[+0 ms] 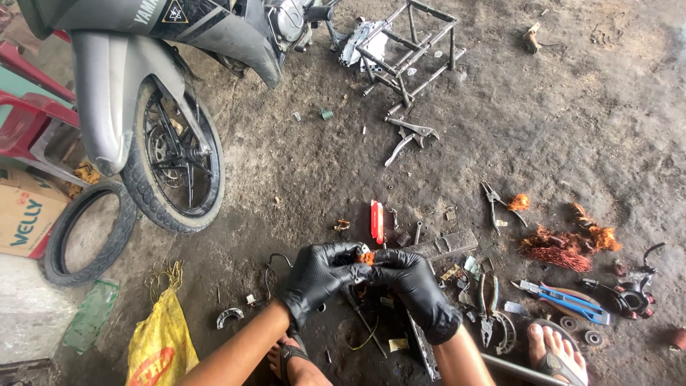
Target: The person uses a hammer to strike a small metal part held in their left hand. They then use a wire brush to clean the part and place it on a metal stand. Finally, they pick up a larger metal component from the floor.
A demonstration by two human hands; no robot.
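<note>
Bare forearms and sandalled feet (557, 357) frame the bottom of the view as a person crouches over an oil-dark workshop floor (500, 107). Both hands wear black gloves. Left hand (321, 275) and right hand (414, 282) meet at the fingertips, each pinching a small orange part (366, 257) held between them just above the ground; the fingers of both are curled in, not spread.

Directly beyond the hands lie a red-and-white tube (376, 221), loose bolts and a flat metal bar (446, 245). To the right sit pliers with green grips (489, 300), a blue utility knife (564, 299), needle-nose pliers (494, 204) and a tangle of copper wire (564, 246).

At far left, a grey motorcycle's wheel (175, 164) stands on the floor, with a loose tyre (86, 232) lying beside it, next to a cardboard box (25, 211). A yellow sack (163, 343) lies near the left forearm. Farther back, a welded metal frame (411, 46) rests near a pair of brake levers (409, 137).
</note>
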